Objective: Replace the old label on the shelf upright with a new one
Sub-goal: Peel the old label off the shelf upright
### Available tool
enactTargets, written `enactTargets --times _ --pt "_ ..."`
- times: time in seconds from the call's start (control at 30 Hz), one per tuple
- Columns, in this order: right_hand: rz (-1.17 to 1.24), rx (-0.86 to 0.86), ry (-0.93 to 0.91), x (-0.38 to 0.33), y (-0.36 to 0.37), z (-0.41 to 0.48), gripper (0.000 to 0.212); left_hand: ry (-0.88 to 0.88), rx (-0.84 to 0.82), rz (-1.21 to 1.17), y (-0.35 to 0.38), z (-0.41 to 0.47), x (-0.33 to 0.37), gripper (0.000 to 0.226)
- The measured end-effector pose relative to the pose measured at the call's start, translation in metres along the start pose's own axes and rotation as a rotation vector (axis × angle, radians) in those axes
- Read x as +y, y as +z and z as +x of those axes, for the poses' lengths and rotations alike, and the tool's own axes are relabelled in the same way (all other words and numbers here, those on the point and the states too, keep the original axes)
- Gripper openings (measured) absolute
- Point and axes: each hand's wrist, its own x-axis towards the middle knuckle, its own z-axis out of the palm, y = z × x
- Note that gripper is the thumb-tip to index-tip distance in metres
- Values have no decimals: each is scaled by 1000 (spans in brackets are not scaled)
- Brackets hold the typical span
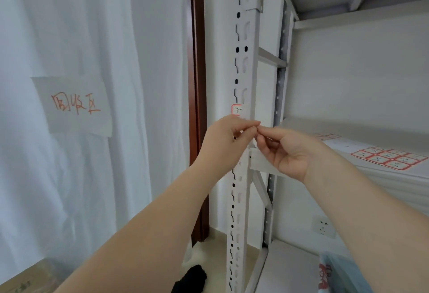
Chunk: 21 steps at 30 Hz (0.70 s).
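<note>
Head view showed your left hand (222,133) and right hand (282,148) pinched together just below the label (237,109) on the upright (241,60), likely mid-peel, contents unclear.

Both hands, left hand (222,140) and right hand (287,153), crowd the shelf upright (241,65) just below its label (237,109). Above the label the post stands unobstructed. Leftward, a white curtain (92,37) hangs near (door frame (197,84) between); rightward, the label sheet (390,158) occupies the shelf.

One perforated shelf upright (241,65); one red-bordered label (237,109) stuck on it; two hands (224,137) meeting just below that label; one label sheet (390,158) right of the upright; one handwritten paper sign (74,106) to its left.
</note>
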Motion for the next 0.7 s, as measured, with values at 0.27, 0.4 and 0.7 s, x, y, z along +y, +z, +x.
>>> enactTargets --times 0.27,0.4,0.7 --pt "66 -47 -103 3 19 24 7 41 84 76 -6 14 -16 29" --pt "43 -30 -206 4 22 32 10 -289 16 -444 -4 19 -5 30" --pt "-539 101 -647 14 30 20 13 -719 -207 -1266 -27 7 10 49"
